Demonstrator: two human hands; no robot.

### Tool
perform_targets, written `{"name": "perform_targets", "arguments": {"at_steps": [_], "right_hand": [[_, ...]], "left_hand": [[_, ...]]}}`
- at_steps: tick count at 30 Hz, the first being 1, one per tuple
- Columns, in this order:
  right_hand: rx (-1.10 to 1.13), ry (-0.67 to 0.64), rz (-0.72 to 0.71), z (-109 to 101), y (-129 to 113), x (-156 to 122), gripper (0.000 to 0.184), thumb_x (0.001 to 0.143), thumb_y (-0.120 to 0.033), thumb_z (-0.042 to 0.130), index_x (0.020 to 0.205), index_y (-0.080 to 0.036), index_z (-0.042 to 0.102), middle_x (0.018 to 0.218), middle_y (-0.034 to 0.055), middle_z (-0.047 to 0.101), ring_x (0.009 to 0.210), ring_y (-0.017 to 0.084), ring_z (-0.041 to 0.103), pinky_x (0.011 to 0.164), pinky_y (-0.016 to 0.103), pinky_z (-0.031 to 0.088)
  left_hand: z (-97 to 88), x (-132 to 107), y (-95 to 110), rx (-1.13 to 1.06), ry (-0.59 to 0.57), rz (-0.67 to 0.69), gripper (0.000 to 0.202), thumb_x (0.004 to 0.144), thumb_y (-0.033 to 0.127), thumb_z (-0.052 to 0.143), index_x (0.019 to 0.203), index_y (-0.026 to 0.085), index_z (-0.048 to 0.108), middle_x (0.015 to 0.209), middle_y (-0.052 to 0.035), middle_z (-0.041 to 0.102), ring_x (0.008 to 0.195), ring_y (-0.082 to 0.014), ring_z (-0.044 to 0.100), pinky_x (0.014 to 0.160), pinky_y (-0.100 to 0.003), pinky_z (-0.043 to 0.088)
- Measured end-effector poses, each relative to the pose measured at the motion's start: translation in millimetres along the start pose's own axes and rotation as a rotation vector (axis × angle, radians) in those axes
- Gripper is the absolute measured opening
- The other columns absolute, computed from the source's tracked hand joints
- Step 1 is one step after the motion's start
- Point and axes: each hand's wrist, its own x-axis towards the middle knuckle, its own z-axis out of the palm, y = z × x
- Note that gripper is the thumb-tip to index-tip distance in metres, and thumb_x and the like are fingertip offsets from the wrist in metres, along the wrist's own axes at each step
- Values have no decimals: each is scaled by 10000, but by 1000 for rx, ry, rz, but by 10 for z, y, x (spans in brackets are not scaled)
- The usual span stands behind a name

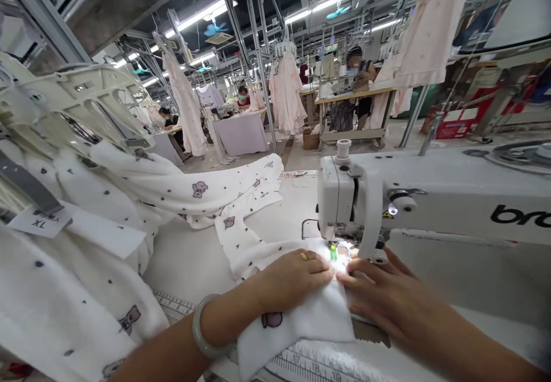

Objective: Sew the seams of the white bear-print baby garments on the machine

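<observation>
White fabric (297, 324) printed with small bears and dots lies under the presser foot of a white sewing machine (344, 198). My left hand (297, 276), with a ring and a pale bangle, presses on the fabric just left of the foot, its fingers together and bent onto the cloth. My right hand (383, 290) is at the cloth's right edge, thumb and forefinger closed on it beside the foot; its other fingers are blurred. A bright lamp washes out the needle area around a green piece (333, 252) at the foot.
More bear-print fabric (198, 190) lies across the table to the left, by hanging pieces on a cream hanger rack (77, 95). A ruler tape (310, 365) runs along the table's near edge. Beyond are pink garments (286, 95), work tables and several people.
</observation>
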Motion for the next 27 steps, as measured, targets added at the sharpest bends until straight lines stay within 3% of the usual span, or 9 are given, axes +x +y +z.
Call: {"name": "perform_targets", "arguments": {"at_steps": [7, 10, 15, 24, 27], "right_hand": [[-20, 30, 101, 146, 90, -46, 358, 983, -483, 579, 1315, -353, 615, 1217, 12, 721, 1091, 303, 670, 1149, 577, 295], [1, 12, 115, 144, 96, -54, 339, 999, -483, 551, 1299, -342, 623, 1227, 13, 718, 1088, 290, 674, 1148, 571, 312], [5, -9, 116, 113, 115, -45, 345, 1014, -476, 532, 1325, -352, 615, 1182, 27, 730, 1089, 276, 675, 1141, 544, 343], [-16, 72, 61, 107, 163, -29, 261, 994, -453, 559, 1204, -351, 676, 1049, -9, 756, 973, 267, 713, 1102, 535, 394], [-1, 80, 53, 90, 181, -14, 270, 1030, -470, 504, 1157, -332, 697, 1070, -4, 753, 950, 235, 716, 1102, 512, 388]], "left_hand": [[25, 74, -115, -1, -58, -79, 287, 1018, 97, 455, 1259, 72, 609, 1326, -134, 662, 1257, -219, 601, 1123, -333, 464], [45, 105, -162, -26, -99, -138, 348, 996, 58, 439, 1317, 66, 575, 1385, -133, 629, 1330, -230, 554, 1155, -341, 438], [85, 144, -202, -62, -116, -179, 380, 944, 27, 448, 1295, 51, 591, 1330, -127, 656, 1302, -236, 576, 1156, -335, 429], [96, 110, -199, -112, -97, -189, 452, 880, 0, 495, 1311, 114, 568, 1391, -111, 623, 1350, -193, 533, 1160, -335, 419], [48, 107, -151, -156, -109, -259, 374, 970, 98, 475, 1333, 146, 552, 1428, -94, 603, 1365, -195, 517, 1216, -407, 342]]}}
